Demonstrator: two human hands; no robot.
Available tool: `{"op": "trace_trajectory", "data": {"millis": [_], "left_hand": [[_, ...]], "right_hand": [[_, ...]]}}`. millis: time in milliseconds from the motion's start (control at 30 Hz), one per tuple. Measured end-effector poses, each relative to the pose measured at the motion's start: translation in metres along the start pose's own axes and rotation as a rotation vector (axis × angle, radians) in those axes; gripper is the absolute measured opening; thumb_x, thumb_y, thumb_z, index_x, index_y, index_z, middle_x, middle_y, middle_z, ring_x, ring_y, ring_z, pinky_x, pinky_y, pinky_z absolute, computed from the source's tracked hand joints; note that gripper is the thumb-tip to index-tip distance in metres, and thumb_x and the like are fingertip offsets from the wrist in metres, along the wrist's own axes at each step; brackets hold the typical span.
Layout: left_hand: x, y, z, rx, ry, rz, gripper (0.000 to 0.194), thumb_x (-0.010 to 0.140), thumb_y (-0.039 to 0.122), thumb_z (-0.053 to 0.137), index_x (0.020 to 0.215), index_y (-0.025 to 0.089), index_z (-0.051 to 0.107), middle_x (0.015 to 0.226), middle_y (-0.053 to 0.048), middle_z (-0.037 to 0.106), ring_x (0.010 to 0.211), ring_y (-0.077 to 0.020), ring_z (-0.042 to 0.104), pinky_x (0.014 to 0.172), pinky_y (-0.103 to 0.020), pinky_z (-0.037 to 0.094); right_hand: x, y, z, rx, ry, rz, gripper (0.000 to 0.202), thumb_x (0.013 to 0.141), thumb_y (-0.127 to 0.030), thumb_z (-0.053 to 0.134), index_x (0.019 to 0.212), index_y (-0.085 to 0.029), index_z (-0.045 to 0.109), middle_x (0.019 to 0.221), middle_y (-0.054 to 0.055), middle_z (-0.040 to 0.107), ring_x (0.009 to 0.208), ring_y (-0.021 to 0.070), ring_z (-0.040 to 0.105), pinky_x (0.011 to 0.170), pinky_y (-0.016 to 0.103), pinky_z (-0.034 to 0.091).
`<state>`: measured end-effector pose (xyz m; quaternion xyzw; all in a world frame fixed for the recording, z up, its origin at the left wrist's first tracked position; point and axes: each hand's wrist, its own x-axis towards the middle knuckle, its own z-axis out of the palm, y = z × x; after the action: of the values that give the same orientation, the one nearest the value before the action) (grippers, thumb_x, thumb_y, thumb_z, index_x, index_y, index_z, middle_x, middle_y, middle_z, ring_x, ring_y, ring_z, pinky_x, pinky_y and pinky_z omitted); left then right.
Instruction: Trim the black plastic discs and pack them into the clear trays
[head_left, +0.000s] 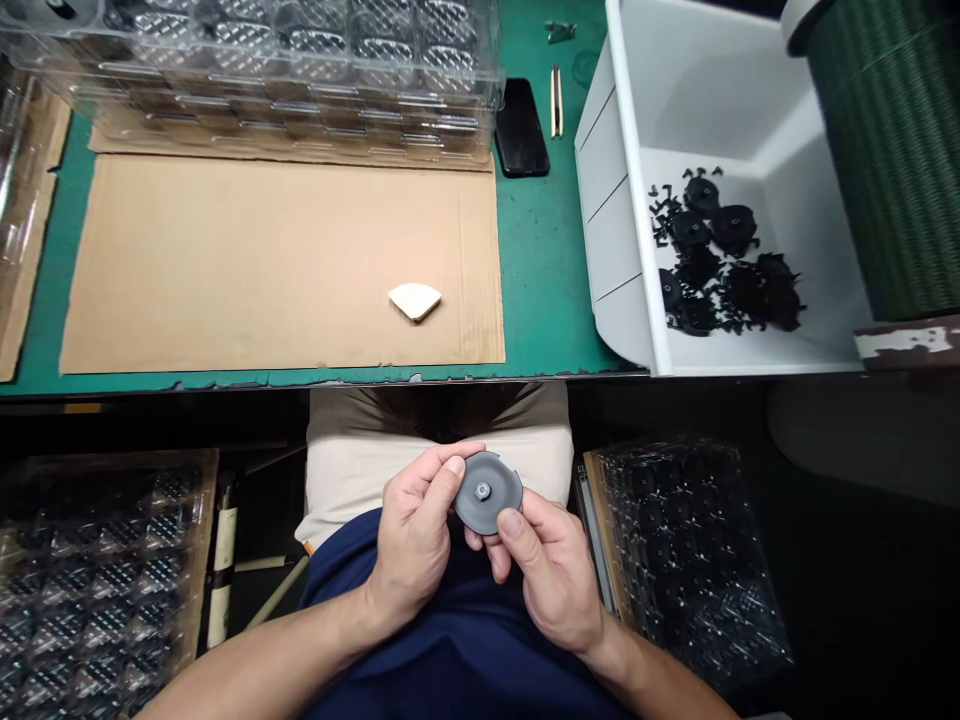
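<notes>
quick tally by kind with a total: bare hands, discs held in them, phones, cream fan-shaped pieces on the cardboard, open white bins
Bare hands, left hand and right hand: 2
Dark grey round disc, held: 1
Black rectangular phone: 1
Cream fan-shaped piece: 1
Open white box-shaped bin: 1
Total: 6

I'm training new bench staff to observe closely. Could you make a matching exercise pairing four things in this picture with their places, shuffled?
1. dark grey disc
2. black phone
3. cream wedge-shaped piece
4. loose black parts

A. inside the white bin
B. on the cardboard sheet
C. held by left hand and right hand
D. on the green work surface

Pairs: 1-C, 2-D, 3-B, 4-A
</notes>
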<state>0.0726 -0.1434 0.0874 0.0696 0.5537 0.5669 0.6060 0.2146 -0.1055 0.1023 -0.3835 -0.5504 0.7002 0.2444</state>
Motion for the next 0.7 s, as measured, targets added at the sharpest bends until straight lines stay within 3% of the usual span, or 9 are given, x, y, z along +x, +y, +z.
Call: {"op": "trace_trajectory", "data": {"millis": [233,467,700], "left_hand": [[-0.007,-0.002,-0.005,-0.063,-0.052,-0.015,0.037,0.102,0.045,0.060,0.123,0.015,0.067,0.079,-0.003,0.075,0.053,-0.0151,0.068,0.054,-0.027,0.058],[-0.016,0.000,-0.006,-0.038,-0.061,0.054,0.038,0.103,0.044,0.060,0.129,0.016,0.064,0.084,-0.003,0.077,0.060,-0.0158,0.071,0.061,-0.028,0.062],[-0.014,0.001,-0.007,-0.021,-0.072,0.034,0.037,0.103,0.043,0.060,0.127,0.015,0.063,0.084,-0.003,0.076,0.060,-0.0152,0.070,0.061,-0.027,0.061]], "right_hand": [[0.003,-0.002,-0.003,0.054,0.013,0.005,0.042,0.114,-0.040,0.048,0.079,-0.020,0.059,0.065,0.000,0.059,0.067,0.0155,0.059,0.067,0.027,0.045],[0.002,-0.001,-0.005,0.045,0.016,0.012,0.045,0.114,-0.043,0.048,0.077,-0.020,0.058,0.068,0.001,0.062,0.068,0.0158,0.060,0.069,0.028,0.045],[0.003,-0.005,-0.005,0.006,0.030,-0.007,0.044,0.113,-0.043,0.049,0.077,-0.021,0.059,0.066,0.001,0.061,0.065,0.0158,0.058,0.065,0.028,0.044]]}}
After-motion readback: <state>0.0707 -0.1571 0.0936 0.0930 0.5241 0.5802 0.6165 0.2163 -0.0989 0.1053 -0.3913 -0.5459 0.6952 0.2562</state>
